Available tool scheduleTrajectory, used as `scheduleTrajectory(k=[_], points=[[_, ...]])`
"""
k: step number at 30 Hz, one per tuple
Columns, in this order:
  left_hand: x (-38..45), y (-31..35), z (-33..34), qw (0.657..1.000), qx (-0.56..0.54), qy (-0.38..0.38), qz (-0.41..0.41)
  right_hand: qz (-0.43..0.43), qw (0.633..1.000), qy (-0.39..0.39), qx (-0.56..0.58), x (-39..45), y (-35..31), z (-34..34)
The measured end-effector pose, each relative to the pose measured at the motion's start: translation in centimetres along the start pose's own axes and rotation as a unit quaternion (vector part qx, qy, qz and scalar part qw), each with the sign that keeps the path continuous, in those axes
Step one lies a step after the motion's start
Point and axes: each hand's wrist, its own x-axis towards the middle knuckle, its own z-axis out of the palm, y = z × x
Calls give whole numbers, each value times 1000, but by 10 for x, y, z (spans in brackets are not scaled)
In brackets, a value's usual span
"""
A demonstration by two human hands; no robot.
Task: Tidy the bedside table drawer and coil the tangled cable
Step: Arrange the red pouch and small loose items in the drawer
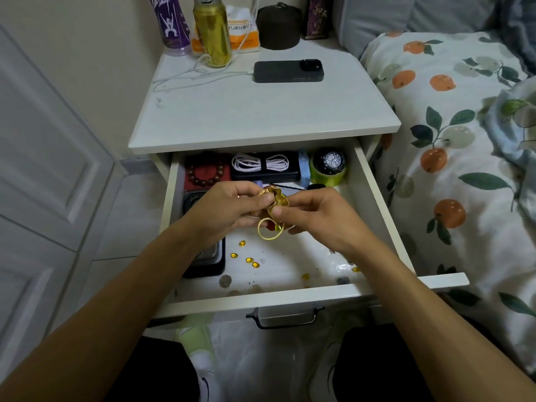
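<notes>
I have both hands over the open drawer (377,198) of the bedside counter (261,111). My left hand (229,210) and right hand (316,216) each pinch the mouth of a small gold pouch (277,200), thumbs and forefingers pulling it apart; a gold ring-shaped loop (268,230) hangs beneath it.

As I judge it, the step is gathering the loose yellow beads (249,260) off the near drawer floor into that pouch. To do it well I should keep the mouth wide and upright with one hand, pick beads up with the other, and stay low over the drawer so nothing bounces out.

The white cable (261,163) at the far side of the drawer already lies bundled; another white cable (188,76) trails loose on the counter to the phone (288,71).

Writing: the tissue pack (242,30) carries print I cannot read, the watch (332,162) face is too small, and the purple bottle (169,21) shows only a white figure.
</notes>
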Motion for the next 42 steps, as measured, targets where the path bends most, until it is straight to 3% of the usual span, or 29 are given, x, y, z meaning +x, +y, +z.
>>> scheduleTrajectory(k=[4, 7, 12, 16, 22, 28, 32, 36, 38, 42], points=[[0, 2, 4, 995, 99, 31, 15, 37, 997, 70, -20, 6, 0, 0], [0, 2, 4, 973, 217, 73, 19, 42, 982, 129, -131, 9, 2, 0], [-3, -5, 9, 919, 376, 103, 61, 14, 948, 99, -302, 8, 4, 4], [-1, -8, 7, 939, 319, 103, 74, 8, 965, 66, -252, 9, 7, 5], [0, -8, 6, 922, 368, 105, 57, 37, 962, 83, -259, 12, 10, 8], [-5, -4, -13, 926, 365, 84, 47, 100, 993, 51, -25, 11, 5, -1], [-15, 3, -9, 948, 296, 116, -4, 95, 995, 25, 7, 13, 2, 14], [-26, 3, -11, 941, 310, 134, -28, 102, 994, -1, 51, 17, -2, 25], [-32, 4, -21, 932, 324, 159, -22, 119, 993, -8, 17, 20, 0, 24], [-38, 5, -42, 922, 335, 196, -13, 69, 965, -43, -251, 38, 14, 27]])
